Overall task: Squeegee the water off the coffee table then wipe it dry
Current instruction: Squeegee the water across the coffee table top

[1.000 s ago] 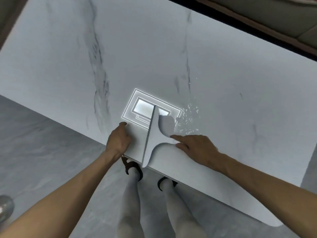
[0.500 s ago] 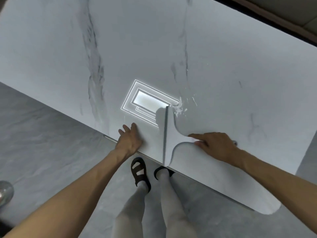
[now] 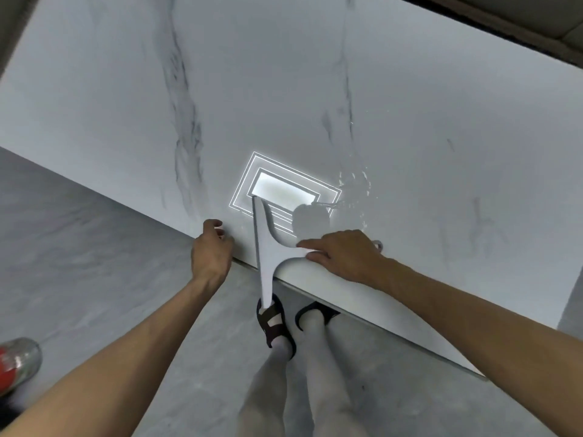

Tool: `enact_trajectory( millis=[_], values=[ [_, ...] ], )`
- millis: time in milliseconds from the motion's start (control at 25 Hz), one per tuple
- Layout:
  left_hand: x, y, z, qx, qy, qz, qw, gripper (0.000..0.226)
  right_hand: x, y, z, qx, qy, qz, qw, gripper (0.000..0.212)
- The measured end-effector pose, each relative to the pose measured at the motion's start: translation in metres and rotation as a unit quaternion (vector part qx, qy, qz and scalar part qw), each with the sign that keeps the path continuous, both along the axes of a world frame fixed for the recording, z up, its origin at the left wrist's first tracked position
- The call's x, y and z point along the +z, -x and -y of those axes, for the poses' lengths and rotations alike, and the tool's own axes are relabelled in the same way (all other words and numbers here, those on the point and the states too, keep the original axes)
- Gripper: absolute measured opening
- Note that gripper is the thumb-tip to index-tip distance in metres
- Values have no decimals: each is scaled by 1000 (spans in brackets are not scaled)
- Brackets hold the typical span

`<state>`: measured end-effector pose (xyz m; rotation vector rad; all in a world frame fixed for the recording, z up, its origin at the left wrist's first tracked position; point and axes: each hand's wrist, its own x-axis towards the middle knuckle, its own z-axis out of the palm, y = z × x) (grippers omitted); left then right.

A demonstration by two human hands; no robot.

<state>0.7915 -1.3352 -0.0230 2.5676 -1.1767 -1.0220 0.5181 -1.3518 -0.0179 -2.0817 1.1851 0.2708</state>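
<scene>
Centre frame: right hand (image 3: 344,257) gripping squeegee (image 3: 268,247), blade overhanging table (image 3: 126,105) edge; left hand (image 3: 211,247) loosely curled, empty. Squeegeeing underway; water (image 3: 356,184) upper right needs next pass.

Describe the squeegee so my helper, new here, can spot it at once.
Start at the marble coffee table, near its front edge. The squeegee lies under the right hand, its blade overhanging the edge. It is the only white, T-shaped tool, just left of the water.
</scene>
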Motion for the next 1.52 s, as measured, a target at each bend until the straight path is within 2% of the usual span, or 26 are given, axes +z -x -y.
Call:
enact_trajectory(
  millis=[120, 240, 400, 560, 720, 840, 1040, 1120, 1280, 1400, 1520],
  values=[
    [-2, -35, -6, 18, 8, 27, 999, 40, -23, -92, 17, -11, -22, 31, 999, 39],
    [-4, -53, -14, -16, -21, 33, 999, 48, -34, -119, 18, -26, -14, 28, 999, 40],
    [-2, -37, -26, -73, -59, -12, 995, 55, -24, -47, 0, -89, 23, -11, 996, 38],
    [0, -5, -31, -149, -80, -54, 984, 56, 8, 58, -30, -165, 24, -109, 980, 37],
    [2, 23, -31, -188, -80, -52, 977, 57, 46, 118, -53, -199, 30, -168, 965, 37],
    [2, 40, -32, -186, -76, -43, 979, 53, 50, 104, -59, -173, 24, -132, 976, 37],
    [-4, 37, -35, -166, -66, -58, 982, 53, 3, 16, -39, -13, 32, -61, 998, 37],
    [-6, 33, -41, -173, -74, -50, 981, 55, -9, 13, -35, 19, 37, -48, 998, 36],
    [-2, 60, -55, -212, -87, -59, 972, 55, -5, 89, -38, 22, 32, -86, 996, 37],
    [-5, 100, -51, -252, -104, -16, 962, 48, 14, 163, -31, -1, 30, -134, 991, 36],
    [-1, 120, -43, -191, -105, 10, 976, 45, 37, 216, -23, -15, 43, -182, 982, 37]
  ],
)
